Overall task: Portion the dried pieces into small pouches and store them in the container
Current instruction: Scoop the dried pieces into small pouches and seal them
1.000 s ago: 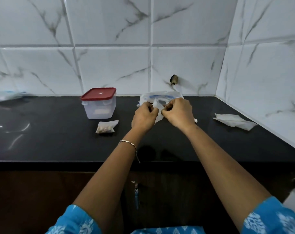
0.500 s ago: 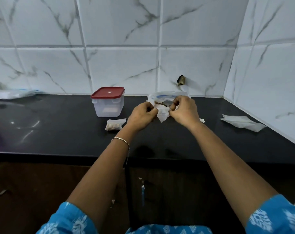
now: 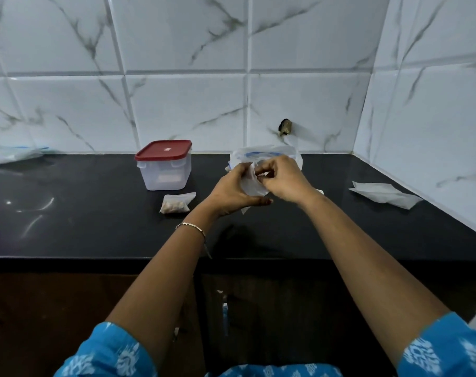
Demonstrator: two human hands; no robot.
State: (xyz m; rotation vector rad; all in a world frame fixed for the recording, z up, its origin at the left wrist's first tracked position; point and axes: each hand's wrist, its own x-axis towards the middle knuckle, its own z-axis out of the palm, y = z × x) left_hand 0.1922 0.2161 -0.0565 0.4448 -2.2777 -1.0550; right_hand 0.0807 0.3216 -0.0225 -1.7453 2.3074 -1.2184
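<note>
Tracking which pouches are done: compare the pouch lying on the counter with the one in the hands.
The small translucent plastic pouch lies untouched on the black counter near the red-lidded clear container. The second small translucent pouch is raised, held by the left hand and pinched by the right hand. The lying one shows pale brown pieces; the held one shows none. Both are small and translucent.

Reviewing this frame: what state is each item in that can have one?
Clear plastic container with red lid: closed, upright.
Small filled clear pouch: lying flat before the container.
Small translucent pouch: held up, contents not discernible.
Left hand: grips that pouch.
Right hand: pinches its edge.
Flat white empty pouches, right: lying loose, untouched.
</note>
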